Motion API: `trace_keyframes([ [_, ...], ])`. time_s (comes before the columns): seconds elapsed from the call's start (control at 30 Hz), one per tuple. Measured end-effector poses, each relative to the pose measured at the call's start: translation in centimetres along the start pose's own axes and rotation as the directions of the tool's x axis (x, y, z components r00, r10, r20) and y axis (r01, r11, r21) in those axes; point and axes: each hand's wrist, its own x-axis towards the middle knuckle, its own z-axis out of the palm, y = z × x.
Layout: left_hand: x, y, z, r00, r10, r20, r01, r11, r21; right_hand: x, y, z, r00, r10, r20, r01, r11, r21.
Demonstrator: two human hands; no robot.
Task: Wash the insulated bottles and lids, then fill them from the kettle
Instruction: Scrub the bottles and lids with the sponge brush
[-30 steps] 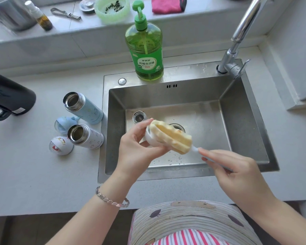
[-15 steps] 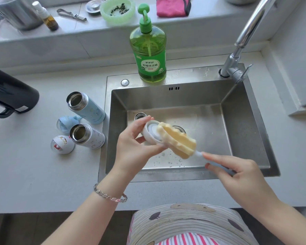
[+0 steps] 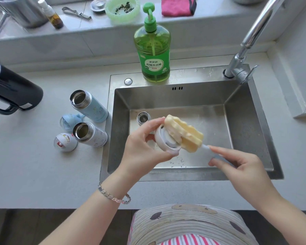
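My left hand (image 3: 145,147) grips a white bottle lid (image 3: 165,141) over the sink (image 3: 254,124), its inside turned to the right. My right hand (image 3: 237,167) pinches the white handle of a yellow sponge brush (image 3: 185,133), whose head presses against the lid's inside. A third bottle (image 3: 143,118) stands in the sink, partly hidden by my left fingers. On the counter left of the sink stand a blue bottle (image 3: 90,106) and a white bottle (image 3: 90,134), both uncapped. A blue lid (image 3: 68,121) and a white lid (image 3: 64,142) lie beside them. The black kettle (image 3: 11,91) stands at the far left.
A green dish soap bottle (image 3: 153,48) stands on the sink's back rim. The tap (image 3: 245,45) rises at the back right. The ledge behind holds a pink cloth (image 3: 177,6), a green bowl (image 3: 122,7), a small brown bottle (image 3: 53,15) and a metal pot (image 3: 19,11).
The sponge brush head has shifted up and across the lid's inside, and the lid has turned a little in my left hand. The view has moved slightly.
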Motion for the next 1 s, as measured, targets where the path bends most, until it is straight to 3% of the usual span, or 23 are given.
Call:
trace_keyframes([
  [0.13,0.1,-0.2,-0.4,0.999,-0.041,-0.012,0.041,0.998,-0.047,-0.5,-0.9,0.7,0.995,0.028,0.094,-0.026,1.0,-0.017],
  [0.3,0.1,-0.3,-0.5,0.998,-0.059,-0.003,0.059,0.996,-0.06,0.7,-0.5,0.3,0.999,0.042,0.033,-0.041,0.999,-0.012],
  [0.63,1.7,-1.2,-1.6,0.981,-0.16,-0.109,0.127,0.957,-0.262,0.9,-1.1,0.6,0.993,0.049,0.106,-0.045,0.998,-0.038],
  [0.87,2.3,-2.2,-1.4,0.975,-0.209,-0.068,0.188,0.953,-0.237,2.2,0.1,0.3,0.984,0.11,0.138,-0.101,0.992,-0.071],
  [1.0,3.5,-4.2,-1.8,0.954,-0.276,-0.116,0.255,0.952,-0.171,2.8,0.7,1.0,0.978,0.15,0.147,-0.133,0.984,-0.116],
])
